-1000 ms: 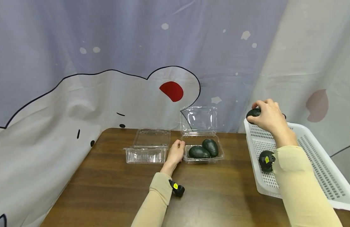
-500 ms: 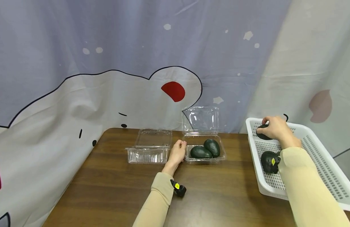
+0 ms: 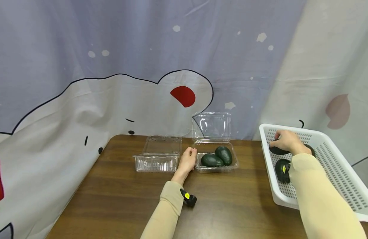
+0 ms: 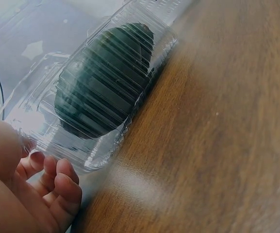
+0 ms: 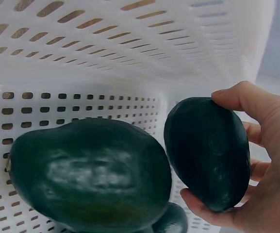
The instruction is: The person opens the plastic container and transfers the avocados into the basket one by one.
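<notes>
My right hand (image 3: 288, 141) grips a dark green avocado (image 5: 207, 150) between thumb and fingers, low inside the white basket (image 3: 345, 179). Beside it in the right wrist view lies a larger-looking avocado (image 5: 91, 174), with part of another avocado (image 5: 172, 221) below. My left hand (image 3: 186, 162) pinches the left edge of an open clear plastic clamshell box (image 3: 215, 170), its fingertips at the rim. Two avocados lie in that box, one flat avocado (image 3: 212, 160) and one tilted avocado (image 3: 224, 155). Through the ribbed wall, the left wrist view shows an avocado (image 4: 103, 80).
A second open clamshell box (image 3: 156, 164) stands left of my left hand, its lid folded back. Both boxes stand toward the back of the wooden table (image 3: 225, 205), before a patterned curtain (image 3: 136, 43). The basket's raised rim borders the right side.
My right hand has lowered the avocado from above the basket's far end down into it. My left hand and the boxes keep their places; the head view has shifted slightly.
</notes>
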The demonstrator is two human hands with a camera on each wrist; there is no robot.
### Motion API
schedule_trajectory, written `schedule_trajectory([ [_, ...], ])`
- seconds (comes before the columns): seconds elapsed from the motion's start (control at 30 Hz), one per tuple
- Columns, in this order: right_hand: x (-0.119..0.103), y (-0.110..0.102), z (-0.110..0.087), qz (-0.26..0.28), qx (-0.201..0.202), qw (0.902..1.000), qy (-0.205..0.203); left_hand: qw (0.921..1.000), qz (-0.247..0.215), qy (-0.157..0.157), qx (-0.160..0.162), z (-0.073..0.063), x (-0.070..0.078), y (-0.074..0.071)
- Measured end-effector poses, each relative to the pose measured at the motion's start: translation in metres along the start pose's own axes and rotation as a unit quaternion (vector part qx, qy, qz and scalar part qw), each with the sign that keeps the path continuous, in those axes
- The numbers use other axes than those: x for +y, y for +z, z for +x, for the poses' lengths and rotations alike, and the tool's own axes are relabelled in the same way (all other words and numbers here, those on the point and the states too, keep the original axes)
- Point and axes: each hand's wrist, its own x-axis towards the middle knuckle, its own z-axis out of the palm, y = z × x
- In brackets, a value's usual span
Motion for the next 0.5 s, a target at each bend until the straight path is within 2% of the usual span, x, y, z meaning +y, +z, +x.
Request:
schedule_trajectory([
  [0.23,0.008,0.013,0.004,0.011,-0.032,0.9994,0.008,1.0,0.005,-0.005,-0.001,0.0,0.0,0.0],
  [0.5,0.01,0.02,0.007,0.015,-0.05,0.9985,0.015,1.0,0.004,-0.002,0.002,-0.002,0.002,-0.002],
])
